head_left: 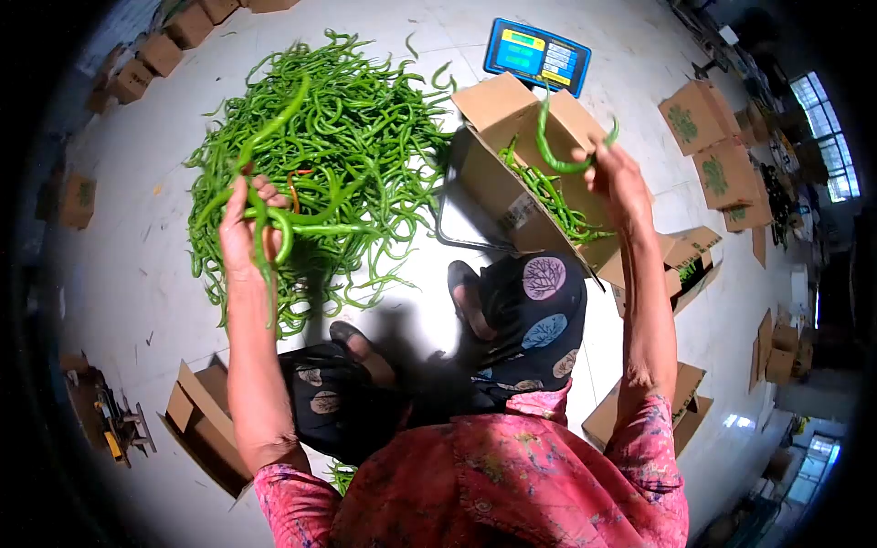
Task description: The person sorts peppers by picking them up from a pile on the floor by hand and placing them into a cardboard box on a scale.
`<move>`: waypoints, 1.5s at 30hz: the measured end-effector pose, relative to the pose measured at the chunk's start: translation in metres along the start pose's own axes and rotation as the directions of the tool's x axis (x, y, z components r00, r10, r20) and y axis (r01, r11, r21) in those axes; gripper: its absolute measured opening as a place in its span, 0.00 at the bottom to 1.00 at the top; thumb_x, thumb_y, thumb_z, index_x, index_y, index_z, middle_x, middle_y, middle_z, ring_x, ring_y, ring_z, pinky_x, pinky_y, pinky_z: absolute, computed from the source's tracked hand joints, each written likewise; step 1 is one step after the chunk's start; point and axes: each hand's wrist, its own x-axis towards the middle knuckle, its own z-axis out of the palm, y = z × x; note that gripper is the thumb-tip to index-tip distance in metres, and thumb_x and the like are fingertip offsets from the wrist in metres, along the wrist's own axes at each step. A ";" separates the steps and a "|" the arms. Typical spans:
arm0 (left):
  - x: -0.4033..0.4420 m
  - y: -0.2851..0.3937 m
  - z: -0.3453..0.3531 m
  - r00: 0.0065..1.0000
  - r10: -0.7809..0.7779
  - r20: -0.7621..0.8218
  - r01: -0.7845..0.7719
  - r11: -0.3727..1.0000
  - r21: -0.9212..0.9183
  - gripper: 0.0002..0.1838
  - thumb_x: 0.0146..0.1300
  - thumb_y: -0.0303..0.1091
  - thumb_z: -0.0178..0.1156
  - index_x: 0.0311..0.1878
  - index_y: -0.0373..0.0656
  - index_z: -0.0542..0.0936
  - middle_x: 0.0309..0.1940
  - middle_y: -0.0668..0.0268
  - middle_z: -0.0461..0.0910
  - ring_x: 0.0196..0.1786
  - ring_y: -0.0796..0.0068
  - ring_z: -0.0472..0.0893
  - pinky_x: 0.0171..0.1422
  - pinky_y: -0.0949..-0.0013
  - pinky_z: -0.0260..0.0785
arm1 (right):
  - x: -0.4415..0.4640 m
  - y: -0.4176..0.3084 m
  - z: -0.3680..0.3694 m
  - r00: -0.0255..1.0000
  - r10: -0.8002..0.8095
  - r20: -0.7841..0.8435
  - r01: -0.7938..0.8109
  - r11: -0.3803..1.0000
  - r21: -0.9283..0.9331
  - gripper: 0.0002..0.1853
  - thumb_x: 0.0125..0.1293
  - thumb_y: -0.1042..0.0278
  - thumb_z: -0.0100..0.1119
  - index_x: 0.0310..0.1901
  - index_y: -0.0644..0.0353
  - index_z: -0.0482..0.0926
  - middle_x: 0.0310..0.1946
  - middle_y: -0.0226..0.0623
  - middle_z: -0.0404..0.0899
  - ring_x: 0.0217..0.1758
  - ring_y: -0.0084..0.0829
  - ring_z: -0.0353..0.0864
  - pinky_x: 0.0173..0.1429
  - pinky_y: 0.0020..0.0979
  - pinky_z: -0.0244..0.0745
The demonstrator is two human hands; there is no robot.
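The left hand (pixel 243 242) has its fingers partly curled around a loose bunch of long, slim, glossy green peppers (pixel 329 228), which fan out over the near side of a broad heap of similar green peppers (pixel 338 119) on the pale tiled floor (pixel 137 301). The right hand (pixel 625 187) has its thumb and fingers drawn together on a curved green pepper (pixel 546 146) above the open brown cardboard box (pixel 484 173); whether the green tip past the knuckles belongs to the same one, I cannot tell. Each pepper looks light, smooth and a little slippery, springy but likely to snap if bent hard, so a gentle pinch around the middle or near the stem should suit; a handful probably tangles because of the curls. The brown box, beside a black metal frame (pixel 440 219), holds a shallow layer of green peppers (pixel 548 190) along its bottom. A smaller open carton (pixel 683 256) to its right shows some green inside. The open cardboard carton (pixel 187 411) at lower left is partly hidden by the forearm, so its contents are unclear.
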 end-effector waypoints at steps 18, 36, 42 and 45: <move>-0.035 -0.059 0.063 0.958 -0.269 0.102 0.248 0.952 0.178 0.25 0.65 0.30 0.57 0.65 0.42 0.65 0.37 0.64 0.76 0.32 0.76 0.73 0.37 0.72 0.65 | -0.061 -0.040 0.214 0.525 -0.236 0.818 -0.048 0.951 0.305 0.30 0.67 0.54 0.59 0.66 0.59 0.66 0.61 0.37 0.71 0.64 0.33 0.68 0.70 0.37 0.59; -0.036 -0.052 0.044 0.987 -0.159 0.025 0.146 0.952 0.270 0.24 0.65 0.25 0.55 0.64 0.37 0.64 0.40 0.62 0.76 0.41 0.73 0.78 0.47 0.70 0.73 | -0.086 -0.011 0.243 0.516 -0.078 0.853 -0.055 0.991 0.124 0.28 0.65 0.54 0.63 0.58 0.65 0.69 0.46 0.36 0.77 0.45 0.24 0.75 0.51 0.29 0.71; -0.039 -0.042 0.037 0.995 -0.075 -0.072 0.096 0.935 0.342 0.24 0.65 0.27 0.56 0.63 0.36 0.66 0.34 0.63 0.76 0.35 0.77 0.76 0.40 0.74 0.71 | -0.087 -0.019 0.225 0.577 -0.707 0.410 0.810 0.561 -0.173 0.12 0.59 0.68 0.64 0.41 0.66 0.78 0.29 0.41 0.79 0.33 0.41 0.78 0.38 0.37 0.72; -0.040 -0.042 0.034 0.988 -0.118 -0.095 0.143 0.933 0.331 0.21 0.67 0.27 0.54 0.63 0.39 0.68 0.36 0.65 0.75 0.34 0.78 0.74 0.38 0.74 0.70 | -0.073 -0.024 0.227 0.416 -0.833 0.365 0.909 0.371 -0.188 0.13 0.57 0.68 0.64 0.41 0.65 0.77 0.30 0.39 0.78 0.34 0.45 0.76 0.41 0.40 0.71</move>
